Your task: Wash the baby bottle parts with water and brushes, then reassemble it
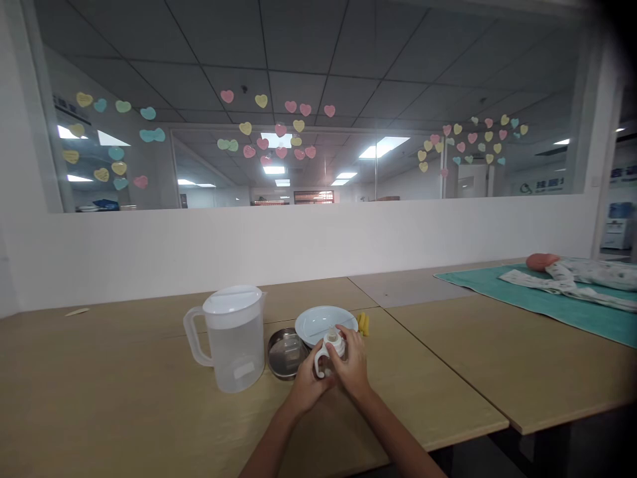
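Both of my hands hold a small white bottle part with a curved handle and a clear tip (332, 341) above the table, in front of a pale blue bowl (309, 323). My left hand (306, 387) grips it from the left and below, beside the handle. My right hand (354, 364) wraps its right side, with fingers near the top. Just left of my hands is a round steel dish (282, 362) with something clear in it. Farther left stands a translucent lidded pitcher (236, 342) with its handle to the left.
Something yellow (364, 324) lies right of the bowl. On the wooden table (124, 398), a green mat (587, 312) at the right bears patterned cloth (597, 273) and a rounded pinkish-brown object (542, 261). A low white wall (174, 252) with a window stands behind.
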The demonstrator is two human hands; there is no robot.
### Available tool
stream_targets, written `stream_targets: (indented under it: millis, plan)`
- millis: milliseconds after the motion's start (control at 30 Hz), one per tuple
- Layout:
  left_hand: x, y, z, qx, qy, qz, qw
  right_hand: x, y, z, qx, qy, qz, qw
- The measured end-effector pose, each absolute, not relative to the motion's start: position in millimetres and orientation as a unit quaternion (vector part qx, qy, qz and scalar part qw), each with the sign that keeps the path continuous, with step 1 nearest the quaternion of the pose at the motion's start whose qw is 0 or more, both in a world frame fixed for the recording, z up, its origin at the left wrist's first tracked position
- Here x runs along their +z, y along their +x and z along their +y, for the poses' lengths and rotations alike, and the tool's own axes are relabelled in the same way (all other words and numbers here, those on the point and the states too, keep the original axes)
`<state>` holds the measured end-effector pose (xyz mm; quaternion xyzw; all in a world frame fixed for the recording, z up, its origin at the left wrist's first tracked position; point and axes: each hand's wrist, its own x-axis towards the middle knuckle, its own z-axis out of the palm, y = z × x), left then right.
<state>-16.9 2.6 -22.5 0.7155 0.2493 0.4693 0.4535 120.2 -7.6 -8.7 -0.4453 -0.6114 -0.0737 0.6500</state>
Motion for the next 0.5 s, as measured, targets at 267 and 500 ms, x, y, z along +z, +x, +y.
stream_targets:
  millis: [267,500]
  plan:
    - [-22.9,-17.3,4.2,0.477,0.712,0.253,0.448,-14.2,124.4,-4.2,-0.071,-0.405,-0.652,0.638]
    - [-18.0,-15.8,-0.9,0.485,0.714,0.240,0.444,-7.4,122.3,-8.6,-0.147,-0.439,-0.643,0.610]
